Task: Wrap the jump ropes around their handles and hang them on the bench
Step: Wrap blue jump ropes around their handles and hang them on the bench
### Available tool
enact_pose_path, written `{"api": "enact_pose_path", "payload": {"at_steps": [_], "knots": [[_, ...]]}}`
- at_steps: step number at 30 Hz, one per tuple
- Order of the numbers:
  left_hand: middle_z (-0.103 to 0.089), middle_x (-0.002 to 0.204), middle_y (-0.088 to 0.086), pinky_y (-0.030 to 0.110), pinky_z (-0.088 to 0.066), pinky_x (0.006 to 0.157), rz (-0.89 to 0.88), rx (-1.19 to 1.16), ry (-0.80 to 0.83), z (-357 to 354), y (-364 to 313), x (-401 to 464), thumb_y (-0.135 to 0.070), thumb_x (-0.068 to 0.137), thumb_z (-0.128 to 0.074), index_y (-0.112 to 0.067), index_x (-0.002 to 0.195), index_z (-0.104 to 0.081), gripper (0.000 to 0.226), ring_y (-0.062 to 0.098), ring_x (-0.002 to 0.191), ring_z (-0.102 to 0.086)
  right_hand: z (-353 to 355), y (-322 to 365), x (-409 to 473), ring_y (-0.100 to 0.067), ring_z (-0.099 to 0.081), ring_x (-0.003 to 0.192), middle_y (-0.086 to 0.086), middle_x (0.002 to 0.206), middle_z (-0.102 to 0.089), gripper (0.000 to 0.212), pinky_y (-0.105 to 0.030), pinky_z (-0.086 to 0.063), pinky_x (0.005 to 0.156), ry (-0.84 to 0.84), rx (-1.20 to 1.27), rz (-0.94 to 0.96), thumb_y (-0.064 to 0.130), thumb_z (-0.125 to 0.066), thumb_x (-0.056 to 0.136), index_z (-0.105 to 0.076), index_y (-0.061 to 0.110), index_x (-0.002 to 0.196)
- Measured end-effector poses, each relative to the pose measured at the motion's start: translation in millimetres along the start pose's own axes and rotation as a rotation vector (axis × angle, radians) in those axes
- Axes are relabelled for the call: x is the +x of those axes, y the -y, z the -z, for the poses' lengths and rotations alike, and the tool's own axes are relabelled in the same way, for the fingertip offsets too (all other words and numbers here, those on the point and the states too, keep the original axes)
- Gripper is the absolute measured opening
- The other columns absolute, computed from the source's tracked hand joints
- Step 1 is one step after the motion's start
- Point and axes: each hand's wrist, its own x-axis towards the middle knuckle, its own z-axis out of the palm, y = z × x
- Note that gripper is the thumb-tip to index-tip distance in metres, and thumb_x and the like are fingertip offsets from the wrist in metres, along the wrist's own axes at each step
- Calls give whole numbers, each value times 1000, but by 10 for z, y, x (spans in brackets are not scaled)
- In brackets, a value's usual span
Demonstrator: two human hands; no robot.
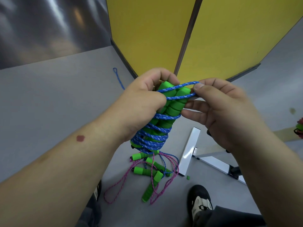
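Note:
My left hand [141, 102] grips a pair of green foam handles [173, 104] held together, tips pointing up. A blue rope [154, 138] is coiled many times around their lower part. My right hand [219, 108] pinches a loop of that blue rope [183, 90] between thumb and forefinger, drawn across the handle tops. A tail of blue rope [118, 77] lies on the floor to the left. Below my hands, several green handles [147, 171] with pink rope [164, 189] lie tangled on the floor.
Yellow panels [229, 33] stand in front, with a dark post between them. A white metal frame [190, 153] lies on the grey floor at right. My black-and-white shoe [200, 202] is below. Another green and pink bundle [299, 126] shows at the right edge.

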Motion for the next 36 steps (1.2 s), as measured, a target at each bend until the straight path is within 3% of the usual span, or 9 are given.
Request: {"api": "enact_pose_path", "payload": {"at_steps": [2, 7, 12, 19, 21, 24, 30, 32, 36], "knots": [[-61, 79, 4, 30, -47, 61, -7, 5, -5, -16, -4, -14, 2, 62, -41, -25, 91, -67, 47, 20, 65, -55, -29, -10, -8, -28, -63, 73, -9, 78, -67, 11, -32, -58, 60, -21, 1, 2, 9, -58, 98, -62, 9, 88], [-56, 87, 15, 42, -44, 71, -83, 60, -56, -72, -12, -30, -18, 85, -52, -18, 91, -58, 9, 25, 77, -53, -76, -5, -31, -23, -59, 65, -9, 70, -57, 16, -34, -59, 61, -21, 37, 31, 0, -57, 95, -54, 15, 91], [-54, 80, 10, 37, -43, 64, -138, -7, -131, -94, -13, -31, -17, 87, -51, -15, 87, -58, 7, 23, 73, -50, -147, 21, -75, -18, -59, 58, -7, 65, -59, 30, -28, -57, 55, 16, 68, -19, -4, -47, 96, -65, 13, 79], [-53, 78, 11, 33, -41, 60, -210, -77, -198, -97, 7, -34, -9, 77, -53, -14, 85, -59, 11, 25, 71, -48, -185, 23, -105, -16, -61, 59, -12, 69, -63, 21, -25, -57, 55, 42, 144, -96, -5, -52, 95, -71, 1, 94], [-50, 80, 19, 43, -41, 63, -220, -90, -208, -86, 12, -19, -8, 74, -52, -13, 85, -58, 13, 35, 72, -49, -176, 26, -101, -17, -65, 63, -13, 75, -68, 21, -24, -58, 57, 59, 166, -114, -9, -52, 93, -70, -1, 100], [-46, 84, 32, 60, -42, 65, -201, -125, -179, -64, 28, 6, -13, 68, -54, -12, 87, -57, 19, 62, 80, -50, -170, 25, -102, -19, -70, 70, -13, 79, -71, 26, -25, -59, 61, 67, 166, -116, -14, -51, 90, -69, -2, 103], [-53, 78, 14, 39, -44, 66, -76, -218, -87, -27, -9, -4, -9, 73, -43, -14, 87, -59, 22, 30, 72, -53, -159, 44, -112, -11, -66, 59, -1, 60, -65, 29, -24, -59, 60, 51, 243, -131, -13, -45, 93, -68, 4, 97], [-54, 78, 9, 34, -43, 62, -83, -124, -89, -25, -13, -3, -8, 74, -47, -18, 87, -60, 21, 23, 68, -52, -149, 37, -103, -12, -65, 58, -1, 62, -62, 33, -25, -59, 59, 53, 220, -130, -15, -42, 92, -65, 8, 95], [-57, 82, 2, 37, -44, 67, -142, 49, -39, 28, -31, -4, -9, 78, -55, -26, 88, -64, 22, 22, 72, -51, -122, 25, -87, -19, -61, 67, -13, 80, -59, 51, -26, -58, 58, 77, 94, -122, -19, -34, 85, -72, 13, 99]]}}
